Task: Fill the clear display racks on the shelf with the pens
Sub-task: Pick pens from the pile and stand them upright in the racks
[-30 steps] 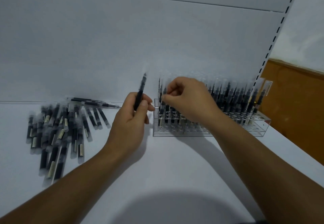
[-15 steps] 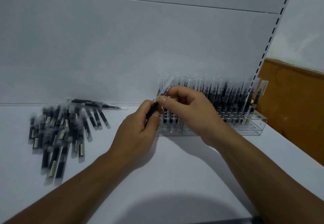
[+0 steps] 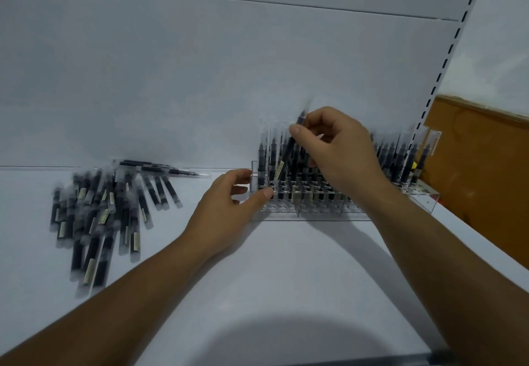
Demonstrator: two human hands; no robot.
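A pen (image 3: 287, 152), tilted over the clear rack's (image 3: 426, 201) left end, is pinched by the right hand's (image 3: 340, 151) fingers; the left hand (image 3: 229, 202) is loosely curled, holding nothing, thumb on the rack; the light, stiff, probably slick pen is best pinched mid-barrel.

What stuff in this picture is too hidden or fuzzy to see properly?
Head view throughout:
- Middle slots of the clear rack: hidden behind the right hand.
- Lower end of the pen it pinches: lost among the standing pens, so seated or not is unclear.
- Labels on the loose pens: blurred, too small to read.
- Whether the left hand grips that rack's corner or only touches it: too blurred.
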